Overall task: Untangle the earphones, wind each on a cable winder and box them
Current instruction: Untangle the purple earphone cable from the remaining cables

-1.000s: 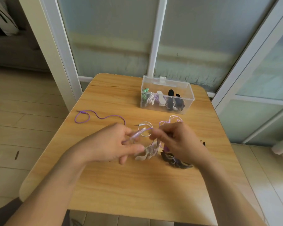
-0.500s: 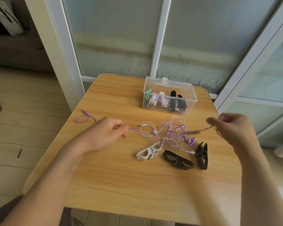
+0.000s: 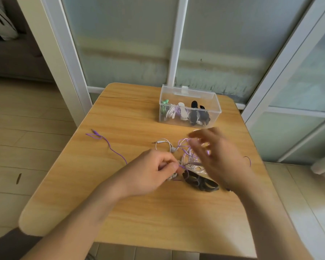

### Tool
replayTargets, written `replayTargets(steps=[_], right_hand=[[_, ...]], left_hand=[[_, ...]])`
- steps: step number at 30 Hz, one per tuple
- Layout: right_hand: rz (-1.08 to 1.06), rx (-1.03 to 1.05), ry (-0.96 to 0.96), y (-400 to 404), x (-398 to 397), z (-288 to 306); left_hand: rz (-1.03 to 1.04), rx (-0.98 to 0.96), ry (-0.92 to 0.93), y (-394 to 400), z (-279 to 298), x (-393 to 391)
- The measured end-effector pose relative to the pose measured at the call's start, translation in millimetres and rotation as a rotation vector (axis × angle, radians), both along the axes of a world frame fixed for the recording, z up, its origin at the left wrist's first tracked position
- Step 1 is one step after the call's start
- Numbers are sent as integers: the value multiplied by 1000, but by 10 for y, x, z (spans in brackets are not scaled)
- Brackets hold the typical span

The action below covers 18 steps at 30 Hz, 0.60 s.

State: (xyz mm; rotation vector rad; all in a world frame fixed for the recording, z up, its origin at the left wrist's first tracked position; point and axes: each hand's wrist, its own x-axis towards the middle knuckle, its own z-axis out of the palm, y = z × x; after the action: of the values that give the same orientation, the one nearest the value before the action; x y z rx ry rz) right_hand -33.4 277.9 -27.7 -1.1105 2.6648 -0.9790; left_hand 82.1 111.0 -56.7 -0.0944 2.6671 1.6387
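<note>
- While the left hand (image 3: 154, 171) pinches the purple earphone cable (image 3: 109, 146), its thin line trails far-left across the table (image 3: 120, 212), plug outermost.
- Right hand (image 3: 216, 156), blurred, fingers spread loosely over the purple-white tangle (image 3: 190, 158).

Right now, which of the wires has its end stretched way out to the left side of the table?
The purple earphone cable. Its plug end lies alone far out to the left, while the white cable stays curled in the tangle by the hands.
</note>
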Motion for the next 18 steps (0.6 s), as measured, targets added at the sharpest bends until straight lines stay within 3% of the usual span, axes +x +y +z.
replayTargets(steps=[2, 4, 8, 11, 14, 16, 18], right_hand=[[263, -17, -359, -121, 173, 46], [332, 21, -483, -128, 203, 71], [181, -47, -297, 19, -22, 144], [-184, -247, -102, 173, -318, 91], [-466, -257, 142, 156, -439, -93], [-315, -319, 324, 27, -324, -166], [51, -348, 306, -112, -121, -153]], left_hand=[[37, -24, 35, -7, 2, 4], [89, -60, 63, -41, 5, 13], [134, -183, 36, -186, 71, 56], [144, -287, -6, -383, 100, 88], [95, -217, -26, -397, 79, 93], [74, -199, 6, -298, 62, 61], [79, -154, 62, -204, 41, 27]])
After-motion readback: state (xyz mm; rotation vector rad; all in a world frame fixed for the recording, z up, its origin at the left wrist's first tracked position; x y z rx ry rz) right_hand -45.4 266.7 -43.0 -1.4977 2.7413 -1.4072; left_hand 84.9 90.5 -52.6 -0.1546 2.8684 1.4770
